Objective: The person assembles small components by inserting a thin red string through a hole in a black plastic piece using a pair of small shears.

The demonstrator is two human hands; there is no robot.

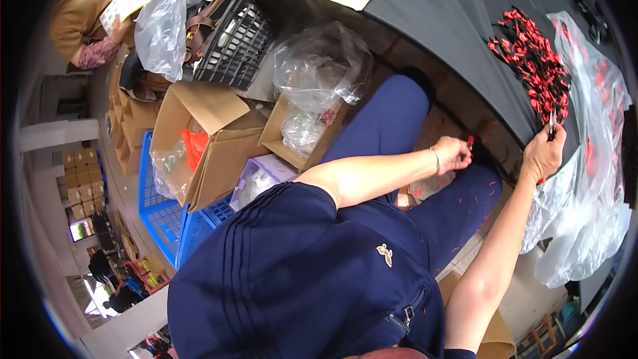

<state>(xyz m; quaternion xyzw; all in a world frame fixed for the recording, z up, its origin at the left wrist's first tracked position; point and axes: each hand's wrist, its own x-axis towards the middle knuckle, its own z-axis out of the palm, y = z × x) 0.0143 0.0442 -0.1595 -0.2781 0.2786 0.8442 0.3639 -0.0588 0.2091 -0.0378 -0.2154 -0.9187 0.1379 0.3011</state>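
My left hand [455,155] is closed in a pinch over my lap, with a small red-and-black piece [470,140] between the fingertips. Its exact kind is too small to make out. At the table edge, my right hand [543,154] is closed around a small pointed metal tool [552,124], perhaps snips or tweezers. The tool's tips reach the near end of a heap of small red-and-black pieces [525,53] on the black-covered table [452,20]. Beside the heap lies a crumpled clear plastic bag [588,153] with red bits showing through it.
To my left stand an open cardboard box [222,153] with plastic bags, a smaller carton [274,134], a purple box [266,172] and a blue crate [154,209]. Farther off are a black basket [234,43] and another person [100,10]. Red scraps dot my trousers [458,216].
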